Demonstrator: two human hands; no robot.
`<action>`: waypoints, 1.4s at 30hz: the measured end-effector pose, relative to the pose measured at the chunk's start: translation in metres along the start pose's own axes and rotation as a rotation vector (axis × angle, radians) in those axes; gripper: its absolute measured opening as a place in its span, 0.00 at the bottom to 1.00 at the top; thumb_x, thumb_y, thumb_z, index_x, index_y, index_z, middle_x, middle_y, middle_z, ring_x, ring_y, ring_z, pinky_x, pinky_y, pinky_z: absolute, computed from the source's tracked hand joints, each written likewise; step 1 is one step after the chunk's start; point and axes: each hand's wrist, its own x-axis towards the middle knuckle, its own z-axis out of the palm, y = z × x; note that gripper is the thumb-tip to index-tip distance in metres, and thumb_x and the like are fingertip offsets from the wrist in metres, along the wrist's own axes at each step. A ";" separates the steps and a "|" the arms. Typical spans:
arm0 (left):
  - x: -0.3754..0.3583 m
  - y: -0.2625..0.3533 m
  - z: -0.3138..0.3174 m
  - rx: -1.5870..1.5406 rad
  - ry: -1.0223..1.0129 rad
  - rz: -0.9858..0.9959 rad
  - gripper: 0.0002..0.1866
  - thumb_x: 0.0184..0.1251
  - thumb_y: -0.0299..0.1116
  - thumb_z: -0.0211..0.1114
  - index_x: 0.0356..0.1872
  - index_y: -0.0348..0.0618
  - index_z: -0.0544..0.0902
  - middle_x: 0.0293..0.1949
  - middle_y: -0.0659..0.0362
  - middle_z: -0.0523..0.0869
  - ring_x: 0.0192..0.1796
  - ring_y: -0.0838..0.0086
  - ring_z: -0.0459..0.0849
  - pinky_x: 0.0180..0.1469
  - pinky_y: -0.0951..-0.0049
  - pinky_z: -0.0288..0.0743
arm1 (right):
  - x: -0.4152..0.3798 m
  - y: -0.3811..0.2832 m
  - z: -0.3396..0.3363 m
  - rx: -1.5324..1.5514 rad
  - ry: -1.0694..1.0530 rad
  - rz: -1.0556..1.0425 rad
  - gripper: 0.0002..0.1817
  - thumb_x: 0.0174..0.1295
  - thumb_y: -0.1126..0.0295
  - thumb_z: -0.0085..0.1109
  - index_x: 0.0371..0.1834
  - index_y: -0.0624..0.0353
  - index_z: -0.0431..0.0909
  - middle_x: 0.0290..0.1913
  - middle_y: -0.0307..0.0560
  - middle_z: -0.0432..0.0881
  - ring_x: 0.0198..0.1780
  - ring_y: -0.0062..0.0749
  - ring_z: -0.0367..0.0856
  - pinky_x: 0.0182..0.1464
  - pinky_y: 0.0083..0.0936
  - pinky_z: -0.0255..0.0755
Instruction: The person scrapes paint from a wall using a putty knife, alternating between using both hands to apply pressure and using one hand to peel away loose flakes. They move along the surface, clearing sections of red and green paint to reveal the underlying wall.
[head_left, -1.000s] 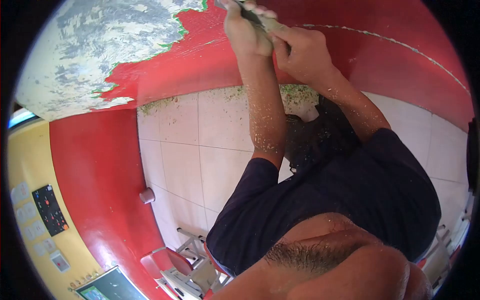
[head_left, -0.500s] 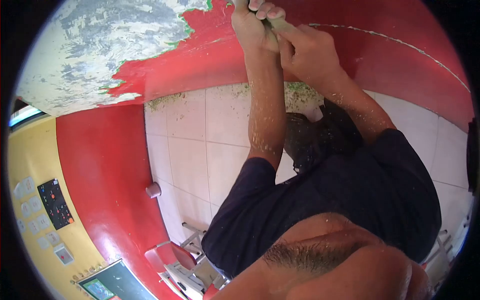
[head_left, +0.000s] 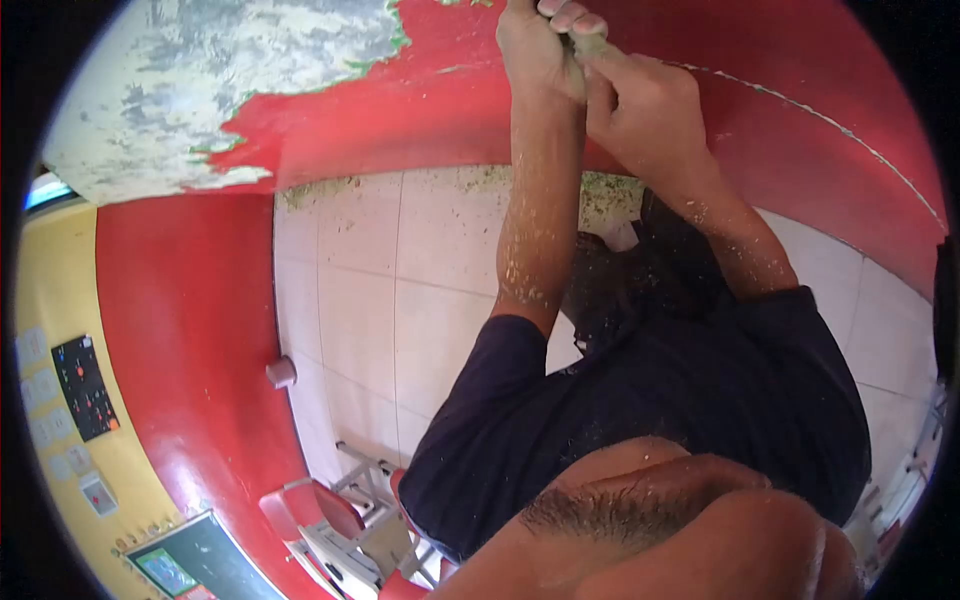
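Both hands are together at the top edge of the view, close to a red painted wall. My left hand is closed, its fingertips curled round something narrow and dark that mostly hides in the grip. My right hand is also closed, pressed against the left with its finger and thumb at the same hold. What they grip runs out of view above, so its kind cannot be told. Left of the hands, a bare grey-white patch has a ragged edge with green paint showing. Pale flakes cling to both forearms.
Paint crumbs lie along the wall's foot on the tiled floor. A red chair stands at lower left, near a small cup-like object. A dark board and a green chalkboard hang on the side wall.
Both hands appear slightly further right, with their grip unchanged. The view has shifted a little: the side wall and chair sit further left, while the bare patch sits slightly higher.
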 end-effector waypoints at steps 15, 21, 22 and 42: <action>0.015 -0.024 -0.024 0.148 -0.238 0.309 0.18 0.78 0.50 0.45 0.42 0.46 0.74 0.25 0.66 0.69 0.27 0.78 0.70 0.33 0.75 0.73 | 0.011 0.009 0.002 -0.044 0.024 -0.040 0.10 0.58 0.76 0.59 0.42 0.60 0.85 0.29 0.55 0.83 0.27 0.46 0.83 0.29 0.31 0.76; -0.003 -0.015 0.017 -0.160 0.060 0.015 0.16 0.78 0.44 0.46 0.33 0.43 0.68 0.19 0.60 0.70 0.19 0.72 0.70 0.22 0.67 0.72 | 0.023 -0.010 -0.011 -0.123 -0.071 -0.031 0.12 0.57 0.77 0.57 0.44 0.60 0.84 0.31 0.56 0.84 0.29 0.45 0.84 0.31 0.29 0.76; -0.002 -0.014 0.018 -0.197 0.064 0.002 0.16 0.78 0.44 0.46 0.33 0.42 0.68 0.20 0.60 0.71 0.20 0.72 0.71 0.23 0.67 0.73 | 0.020 -0.009 -0.010 -0.098 -0.052 -0.032 0.13 0.57 0.77 0.57 0.44 0.60 0.84 0.30 0.55 0.83 0.27 0.45 0.83 0.29 0.30 0.75; 0.002 -0.019 0.026 -0.238 0.028 0.072 0.15 0.76 0.40 0.50 0.33 0.37 0.72 0.21 0.59 0.73 0.20 0.72 0.72 0.23 0.67 0.73 | 0.014 -0.006 -0.031 -0.121 -0.126 -0.004 0.14 0.64 0.78 0.54 0.52 0.66 0.81 0.37 0.54 0.87 0.31 0.15 0.78 0.34 0.20 0.75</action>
